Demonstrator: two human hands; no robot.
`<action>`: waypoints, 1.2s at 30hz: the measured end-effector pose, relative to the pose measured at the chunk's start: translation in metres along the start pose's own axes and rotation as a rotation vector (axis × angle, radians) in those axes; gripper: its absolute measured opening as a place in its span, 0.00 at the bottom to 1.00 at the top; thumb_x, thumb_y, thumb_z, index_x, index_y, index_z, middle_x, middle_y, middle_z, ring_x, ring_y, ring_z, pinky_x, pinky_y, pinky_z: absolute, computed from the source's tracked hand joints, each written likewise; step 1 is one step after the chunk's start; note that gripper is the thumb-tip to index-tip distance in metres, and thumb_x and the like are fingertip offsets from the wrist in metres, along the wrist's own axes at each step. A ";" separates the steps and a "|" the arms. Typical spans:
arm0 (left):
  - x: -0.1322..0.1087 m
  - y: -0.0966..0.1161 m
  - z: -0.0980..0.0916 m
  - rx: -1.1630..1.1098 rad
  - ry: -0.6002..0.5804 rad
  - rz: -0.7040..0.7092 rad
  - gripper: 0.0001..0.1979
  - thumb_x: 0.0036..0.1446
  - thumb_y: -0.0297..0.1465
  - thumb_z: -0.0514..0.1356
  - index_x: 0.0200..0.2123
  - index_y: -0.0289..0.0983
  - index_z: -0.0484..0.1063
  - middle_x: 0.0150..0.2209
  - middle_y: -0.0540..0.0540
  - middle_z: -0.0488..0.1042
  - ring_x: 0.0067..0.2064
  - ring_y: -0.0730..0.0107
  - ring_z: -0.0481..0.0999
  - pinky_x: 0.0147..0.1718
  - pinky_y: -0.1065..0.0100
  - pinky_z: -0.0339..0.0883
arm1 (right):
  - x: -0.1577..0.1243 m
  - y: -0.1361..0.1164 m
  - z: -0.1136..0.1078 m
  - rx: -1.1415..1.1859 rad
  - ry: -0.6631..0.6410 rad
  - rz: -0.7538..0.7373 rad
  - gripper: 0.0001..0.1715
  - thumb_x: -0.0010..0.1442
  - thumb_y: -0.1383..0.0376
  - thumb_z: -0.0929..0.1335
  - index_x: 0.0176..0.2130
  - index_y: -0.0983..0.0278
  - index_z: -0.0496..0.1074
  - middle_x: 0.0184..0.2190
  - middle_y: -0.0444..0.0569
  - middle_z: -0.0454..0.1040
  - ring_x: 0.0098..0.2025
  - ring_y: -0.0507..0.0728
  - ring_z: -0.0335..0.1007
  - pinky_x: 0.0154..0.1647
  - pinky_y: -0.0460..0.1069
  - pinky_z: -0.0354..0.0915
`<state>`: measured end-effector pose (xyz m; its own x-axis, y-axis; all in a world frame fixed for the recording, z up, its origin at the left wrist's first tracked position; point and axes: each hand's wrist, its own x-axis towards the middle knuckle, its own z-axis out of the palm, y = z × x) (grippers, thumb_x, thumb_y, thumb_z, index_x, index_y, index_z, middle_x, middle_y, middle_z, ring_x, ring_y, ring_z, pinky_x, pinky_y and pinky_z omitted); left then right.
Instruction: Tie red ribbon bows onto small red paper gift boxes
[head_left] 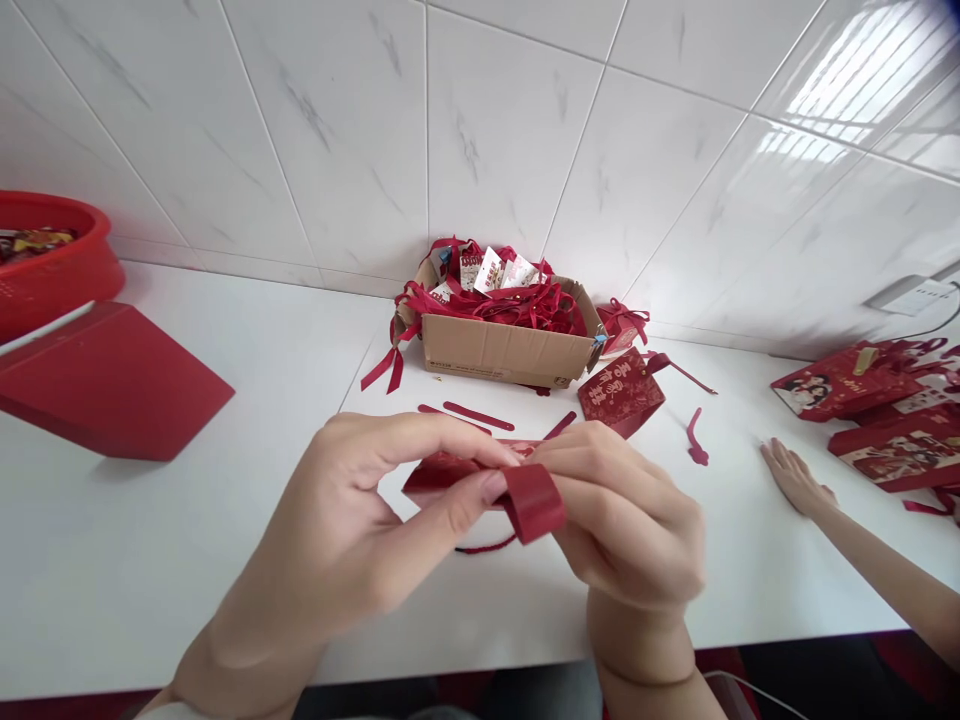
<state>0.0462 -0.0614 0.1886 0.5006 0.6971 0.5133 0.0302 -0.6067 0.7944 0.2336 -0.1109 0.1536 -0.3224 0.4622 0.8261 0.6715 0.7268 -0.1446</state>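
Both my hands are raised over the white table and pinch the same flat red paper piece, a small folded box or bag with a flap bent down at its front. My left hand grips its left end between thumb and forefinger. My right hand holds its right end with the fingers curled over it. A thin red cord hangs below the piece.
A cardboard box of red ribbons and small cards stands at the wall. A red printed box and loose ribbon strips lie before it. A red basket and red sheet sit left. Another person's hand rests right, near red bags.
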 end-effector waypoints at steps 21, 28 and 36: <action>0.041 -0.066 0.000 0.138 -0.151 -0.138 0.06 0.57 0.29 0.61 0.39 0.40 0.75 0.36 0.52 0.77 0.37 0.74 0.76 0.36 0.74 0.71 | 0.001 0.069 0.049 0.073 0.093 0.200 0.12 0.62 0.72 0.65 0.42 0.61 0.75 0.40 0.51 0.78 0.43 0.54 0.76 0.42 0.48 0.74; 0.038 -0.077 0.009 0.222 -0.012 0.244 0.08 0.57 0.22 0.58 0.38 0.39 0.74 0.34 0.51 0.75 0.33 0.77 0.74 0.31 0.74 0.71 | -0.001 0.071 0.046 0.023 0.233 0.045 0.19 0.61 0.75 0.66 0.47 0.57 0.75 0.39 0.49 0.78 0.41 0.54 0.76 0.39 0.48 0.75; 0.036 -0.079 0.017 0.431 0.125 0.406 0.14 0.57 0.19 0.57 0.44 0.38 0.63 0.39 0.49 0.75 0.37 0.76 0.77 0.34 0.75 0.73 | 0.004 0.065 0.040 -0.073 0.214 0.048 0.15 0.60 0.75 0.66 0.43 0.58 0.75 0.36 0.49 0.79 0.38 0.55 0.77 0.37 0.51 0.74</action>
<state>0.0763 0.0051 0.1389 0.4406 0.4010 0.8031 0.2193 -0.9157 0.3369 0.2492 -0.0412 0.1253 -0.1447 0.3714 0.9171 0.7316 0.6642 -0.1535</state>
